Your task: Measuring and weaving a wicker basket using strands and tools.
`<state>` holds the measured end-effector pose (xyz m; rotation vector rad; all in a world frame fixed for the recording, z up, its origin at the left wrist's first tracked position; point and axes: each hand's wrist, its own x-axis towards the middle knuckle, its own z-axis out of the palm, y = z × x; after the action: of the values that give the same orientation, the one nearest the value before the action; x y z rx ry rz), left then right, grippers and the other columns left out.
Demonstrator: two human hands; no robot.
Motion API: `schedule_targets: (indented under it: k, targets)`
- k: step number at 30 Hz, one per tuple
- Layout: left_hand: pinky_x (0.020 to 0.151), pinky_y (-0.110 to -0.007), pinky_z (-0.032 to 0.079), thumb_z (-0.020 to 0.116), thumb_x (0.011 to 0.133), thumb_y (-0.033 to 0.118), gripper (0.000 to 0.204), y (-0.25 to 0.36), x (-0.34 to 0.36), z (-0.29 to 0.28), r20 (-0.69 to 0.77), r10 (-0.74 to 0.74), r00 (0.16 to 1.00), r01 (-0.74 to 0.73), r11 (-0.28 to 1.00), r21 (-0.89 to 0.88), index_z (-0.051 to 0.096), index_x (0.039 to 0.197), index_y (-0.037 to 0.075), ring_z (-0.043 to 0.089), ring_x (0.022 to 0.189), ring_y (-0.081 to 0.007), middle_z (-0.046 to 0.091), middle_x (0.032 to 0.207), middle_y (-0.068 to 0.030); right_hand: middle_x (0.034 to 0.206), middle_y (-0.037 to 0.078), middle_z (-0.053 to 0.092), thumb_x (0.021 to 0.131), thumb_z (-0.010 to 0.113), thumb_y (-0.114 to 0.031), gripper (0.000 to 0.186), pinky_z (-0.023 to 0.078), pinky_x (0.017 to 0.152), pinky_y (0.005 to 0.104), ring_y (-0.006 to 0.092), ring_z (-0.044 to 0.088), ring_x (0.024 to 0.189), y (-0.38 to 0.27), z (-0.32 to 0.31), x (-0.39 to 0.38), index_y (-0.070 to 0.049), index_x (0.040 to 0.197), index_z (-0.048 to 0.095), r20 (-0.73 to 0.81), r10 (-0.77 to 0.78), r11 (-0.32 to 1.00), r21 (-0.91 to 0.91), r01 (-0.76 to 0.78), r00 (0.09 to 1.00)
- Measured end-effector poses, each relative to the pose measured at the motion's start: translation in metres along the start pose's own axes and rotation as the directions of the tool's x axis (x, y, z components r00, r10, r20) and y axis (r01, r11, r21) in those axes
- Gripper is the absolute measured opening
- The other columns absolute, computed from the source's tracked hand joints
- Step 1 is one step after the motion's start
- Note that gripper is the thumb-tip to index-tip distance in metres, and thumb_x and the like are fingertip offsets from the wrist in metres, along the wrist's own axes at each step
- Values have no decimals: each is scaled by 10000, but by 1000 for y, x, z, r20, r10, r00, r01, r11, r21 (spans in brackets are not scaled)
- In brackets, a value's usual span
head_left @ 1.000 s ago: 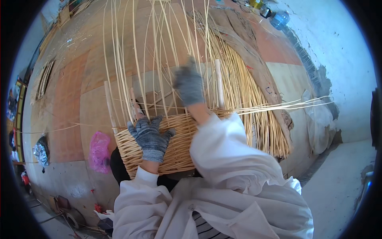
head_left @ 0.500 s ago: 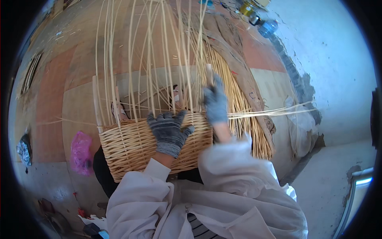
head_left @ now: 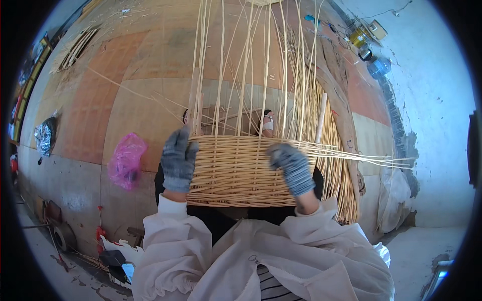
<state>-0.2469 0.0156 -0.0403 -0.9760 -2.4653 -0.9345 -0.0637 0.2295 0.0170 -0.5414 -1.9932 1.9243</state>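
Here I've got the woven wicker panel (head_left: pixel 231 170) lying right across the lap, over the dark trousers (head_left: pixel 213 216), its broad face toward me. My left hand (head_left: pixel 179 158), in a grey knit glove, is at the panel's left edge, fingers pointing up and close together; whether they're pinching the rim there, I can't tell from this camera. Over to the right hand (head_left: pixel 292 168), gloved too: it's in front of the panel's upper right part, fingers curled inward and a little blurred, so I can't tell whether they're closed on anything. Tall pale stakes (head_left: pixel 220 65) stand up along the far rim, and thin loose weavers (head_left: pixel 361 157) shoot out to the right, crossing over a thick bundle of rods (head_left: pixel 345 190). A smooth wooden post (head_left: pixel 322 118) rises at the right corner. Left of me, a pink plastic bag (head_left: pixel 127 160) sits on the floor (head_left: pixel 135 108).
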Motion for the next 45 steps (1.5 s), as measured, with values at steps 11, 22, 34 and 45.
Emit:
schedule_targets:
  k: [11,22,34,45]
  targets:
    - [874,-276,425,616,756,-32,302,-11,-3,21,329,-407,852,466,305,-830,536,1045,-2,546,953,-161,574,1042,-87,857,178,611,811,567,-159,296,502,553,318,239,613,712,-53,133,104,-21,1069,522,224,587,735,-549,-397,778]
    - [880,-272,418,622,767,-9,336,-29,-17,28,322,-374,870,426,240,-872,510,1084,-4,525,967,-151,555,1048,-82,756,58,523,870,555,-200,315,478,517,245,147,536,583,18,84,39,-5,1109,493,-69,29,905,426,4,997]
    - [864,-312,434,681,725,52,418,-1,-18,22,150,-391,908,377,607,-700,509,1099,-18,549,952,-210,562,1060,-119,664,14,501,912,468,-118,173,431,603,234,104,493,631,-1,86,65,4,979,571,44,-78,949,309,61,996]
    - [733,-453,462,458,846,234,578,88,80,43,617,-410,672,287,912,292,226,1374,194,605,847,-353,595,963,-235,864,201,564,748,525,-26,285,477,719,366,360,556,772,6,59,99,-8,1026,586,-73,-484,476,-858,193,872]
